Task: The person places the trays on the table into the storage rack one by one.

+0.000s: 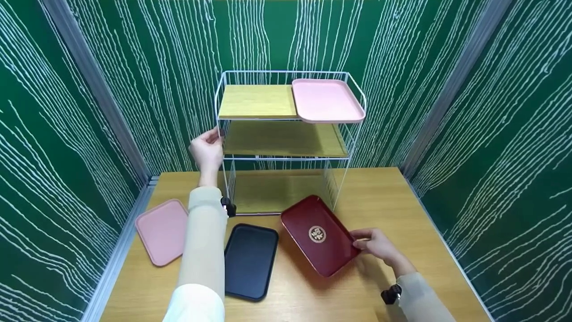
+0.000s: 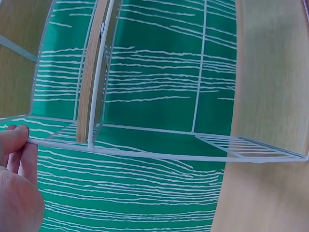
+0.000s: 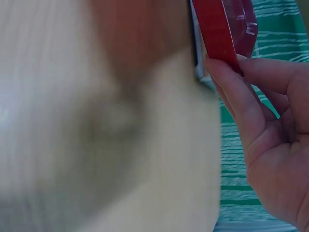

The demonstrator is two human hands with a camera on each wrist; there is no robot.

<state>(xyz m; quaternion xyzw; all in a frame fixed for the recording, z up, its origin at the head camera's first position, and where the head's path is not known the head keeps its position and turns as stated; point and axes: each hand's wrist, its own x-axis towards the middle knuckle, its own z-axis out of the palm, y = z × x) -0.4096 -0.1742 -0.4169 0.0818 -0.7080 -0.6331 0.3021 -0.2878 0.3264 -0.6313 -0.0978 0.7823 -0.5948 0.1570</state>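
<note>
My right hand [image 1: 380, 247] pinches the right edge of a dark red tray [image 1: 308, 250] with a round gold emblem. The tray is tilted, and its far corner overlaps the front of the rack's bottom tier. In the right wrist view, thumb and fingers grip the red rim [image 3: 219, 36]. My left hand [image 1: 208, 150] holds the left front post of a white wire rack [image 1: 286, 158] with wooden shelves, just below the top shelf; the left wrist view shows fingertips [image 2: 20, 131] on the wire. A pink tray [image 1: 328, 100] lies on the right of the top shelf.
A black tray [image 1: 251, 261] lies on the wooden table [image 1: 384, 197] in front of the rack. Another pink tray [image 1: 163, 230] is at the left, partly behind my left sleeve. Green walls with white streaks [image 1: 505, 147] stand on both sides and behind.
</note>
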